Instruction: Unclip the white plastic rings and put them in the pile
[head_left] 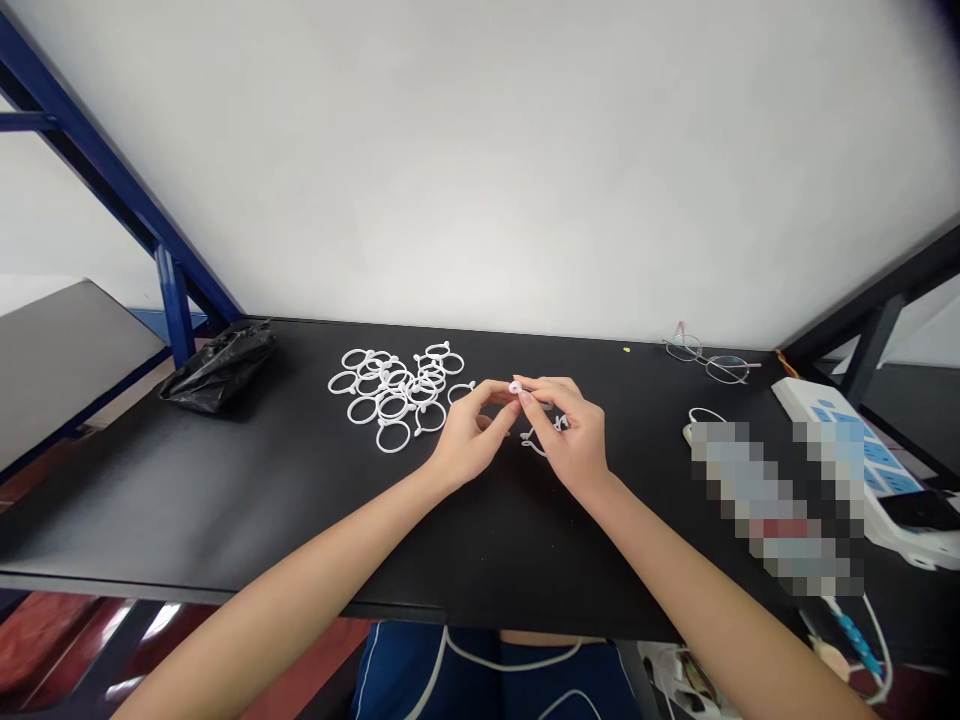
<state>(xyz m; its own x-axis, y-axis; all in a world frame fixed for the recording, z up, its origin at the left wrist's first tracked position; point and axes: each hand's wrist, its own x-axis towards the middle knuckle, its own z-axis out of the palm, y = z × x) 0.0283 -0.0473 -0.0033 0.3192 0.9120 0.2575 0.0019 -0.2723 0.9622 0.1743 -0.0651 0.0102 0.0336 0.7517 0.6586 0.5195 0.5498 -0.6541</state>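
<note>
My left hand [474, 430] and my right hand [566, 430] meet above the black table, thumbs and fingertips pinched together. Between them is a white curtain ring [515, 387]; its small round end shows at the fingertips, while most of the hoop is hidden by my fingers. To the left of my left hand lies a loose pile of several white curtain rings [394, 405], each with a small knob-like eyelet. One ring [459, 391] lies right beside my left hand. Partly covered by my right hand, a few more white ring pieces [531, 441] rest on the table.
A crumpled black plastic bag [221, 368] lies at the table's left end. Eyeglasses [705, 358] sit at the back right. A pixelated device [772, 510] with a cable and a white power strip [855, 440] occupy the right side. The wall closes off the back.
</note>
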